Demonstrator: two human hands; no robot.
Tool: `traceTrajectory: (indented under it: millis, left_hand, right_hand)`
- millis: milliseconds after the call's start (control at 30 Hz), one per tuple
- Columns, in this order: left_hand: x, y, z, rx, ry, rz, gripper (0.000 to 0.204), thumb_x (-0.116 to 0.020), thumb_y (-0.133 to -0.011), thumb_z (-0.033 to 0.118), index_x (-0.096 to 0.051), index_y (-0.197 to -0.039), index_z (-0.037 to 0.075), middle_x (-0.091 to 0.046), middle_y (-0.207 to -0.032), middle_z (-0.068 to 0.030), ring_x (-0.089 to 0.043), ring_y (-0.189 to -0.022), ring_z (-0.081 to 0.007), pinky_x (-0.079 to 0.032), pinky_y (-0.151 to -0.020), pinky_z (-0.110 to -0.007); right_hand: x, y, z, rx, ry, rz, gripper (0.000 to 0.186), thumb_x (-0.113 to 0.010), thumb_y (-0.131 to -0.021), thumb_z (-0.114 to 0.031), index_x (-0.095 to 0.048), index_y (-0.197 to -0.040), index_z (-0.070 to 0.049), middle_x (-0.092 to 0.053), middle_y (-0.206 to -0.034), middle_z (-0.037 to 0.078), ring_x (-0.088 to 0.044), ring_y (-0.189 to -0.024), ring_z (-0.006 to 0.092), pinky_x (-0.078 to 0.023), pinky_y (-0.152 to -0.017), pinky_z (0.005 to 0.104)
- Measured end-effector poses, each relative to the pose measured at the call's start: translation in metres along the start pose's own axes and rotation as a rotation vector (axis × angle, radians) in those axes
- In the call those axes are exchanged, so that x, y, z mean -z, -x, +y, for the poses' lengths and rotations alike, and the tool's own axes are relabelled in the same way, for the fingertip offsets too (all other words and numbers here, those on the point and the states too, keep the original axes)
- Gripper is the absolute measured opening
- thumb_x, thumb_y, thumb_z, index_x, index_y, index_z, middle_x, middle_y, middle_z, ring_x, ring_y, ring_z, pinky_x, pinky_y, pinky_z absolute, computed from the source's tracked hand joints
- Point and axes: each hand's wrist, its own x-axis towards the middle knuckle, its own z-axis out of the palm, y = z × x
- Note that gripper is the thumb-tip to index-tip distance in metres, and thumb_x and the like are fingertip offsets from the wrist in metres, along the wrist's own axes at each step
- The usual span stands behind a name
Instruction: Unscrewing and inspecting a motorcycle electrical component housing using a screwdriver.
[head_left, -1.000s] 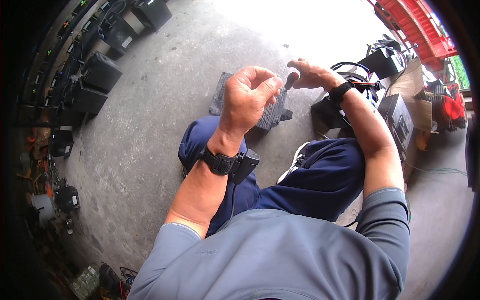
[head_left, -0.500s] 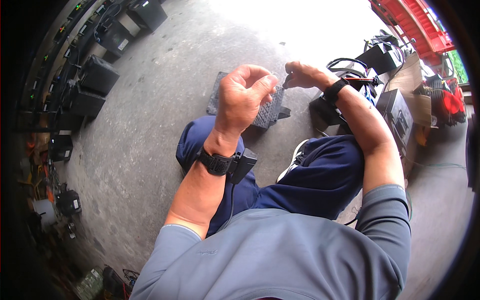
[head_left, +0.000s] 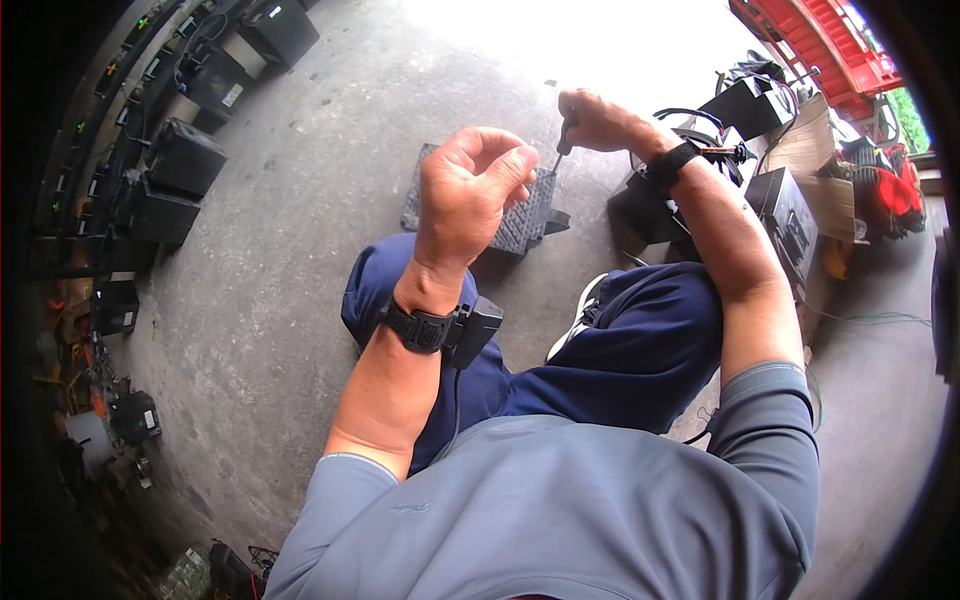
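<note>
Landmark: dark box with patterned top (head_left: 520,228), on the floor (head_left: 300,255) in front of the crouching person, partly hidden by the left hand (head_left: 460,200). Black tab (head_left: 557,221) juts from its right side.

Right hand (head_left: 605,122): above and beyond the box's far right corner. Fingers closed round the handle of 1 screwdriver (head_left: 567,138); shaft slants down toward that corner. Contact at the tip too small to confirm.

Left hand: over the box's top as seen from above, apparently raised off it. Fingers curled, thumb brought in close to the fingertips. Cannot tell whether anything small is pinched there.

Right of the box: black cases (head_left: 645,207) and loose cables (head_left: 690,125). Nearer than the box, to its right: 1 shoe (head_left: 585,310).

Risks, my judgement: a tip set off-line or pressed at a slant could skid, scratching the box or jabbing the left hand if lowered nearby. With no hand visibly bracing it, the box could shift under sideways push. Any small part in the left fingers could drop beside the box if the pinch loosens.
</note>
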Motion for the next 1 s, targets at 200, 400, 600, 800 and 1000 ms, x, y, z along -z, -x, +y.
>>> traceTrajectory:
  millis: [200, 400, 600, 800, 1000]
  left_hand:
    - [0.001, 0.0, 0.0, -0.015, -0.003, -0.012, 0.011, -0.069, -0.089, 0.01, -0.066, -0.095, 0.002, -0.068, -0.077, -0.0059, -0.063, -0.064, -0.0098, -0.05, -0.059, -0.021]
    - [0.003, -0.001, -0.002, -0.01, 0.008, -0.011, 0.01, -0.069, -0.089, 0.009, -0.066, -0.095, 0.002, -0.068, -0.078, -0.0061, -0.063, -0.065, -0.0099, -0.05, -0.059, -0.021]
    - [0.005, -0.008, -0.01, -0.082, 0.048, 0.161, 0.008, -0.068, -0.089, 0.005, -0.065, -0.096, 0.002, -0.068, -0.081, -0.0048, -0.064, -0.068, -0.0104, -0.05, -0.059, -0.021]
    - [0.021, -0.018, -0.01, -0.175, 0.207, 0.534, 0.031, -0.067, -0.088, 0.01, -0.053, -0.116, 0.006, -0.06, -0.098, -0.0037, -0.061, -0.087, -0.0134, -0.051, -0.072, -0.027]
    - [0.025, -0.019, -0.012, -0.065, 0.322, 0.475, 0.038, -0.066, -0.09, 0.015, -0.048, -0.122, 0.005, -0.061, -0.103, -0.0059, -0.062, -0.091, -0.0178, -0.052, -0.074, -0.031]
  right_hand:
    - [0.021, -0.001, -0.004, -0.129, -0.061, 0.028, 0.021, -0.072, -0.075, -0.01, -0.056, -0.085, -0.002, -0.066, -0.084, 0.013, -0.063, -0.074, 0.0231, -0.049, -0.063, 0.0337]
    - [0.03, 0.003, 0.002, -0.144, -0.085, 0.12, 0.027, -0.064, -0.076, -0.019, -0.06, -0.093, 0.001, -0.062, -0.076, 0.014, -0.06, -0.07, 0.0252, -0.049, -0.063, 0.0379]
    - [0.054, 0.001, 0.009, -0.052, -0.392, 0.193, 0.037, -0.063, -0.079, -0.03, -0.061, -0.097, 0.002, -0.061, -0.079, 0.008, -0.057, -0.069, 0.0197, -0.048, -0.062, 0.0334]
    - [0.088, 0.005, 0.006, -0.019, -0.914, 0.265, 0.024, -0.058, -0.094, -0.028, -0.063, -0.102, -0.006, -0.053, -0.076, 0.0, -0.048, -0.065, 0.0076, -0.041, -0.06, 0.0222]
    - [0.102, 0.005, -0.005, 0.025, -1.153, 0.286, 0.027, -0.056, -0.095, -0.028, -0.062, -0.107, -0.004, -0.056, -0.076, 0.002, -0.051, -0.065, 0.0079, -0.044, -0.059, 0.0225]
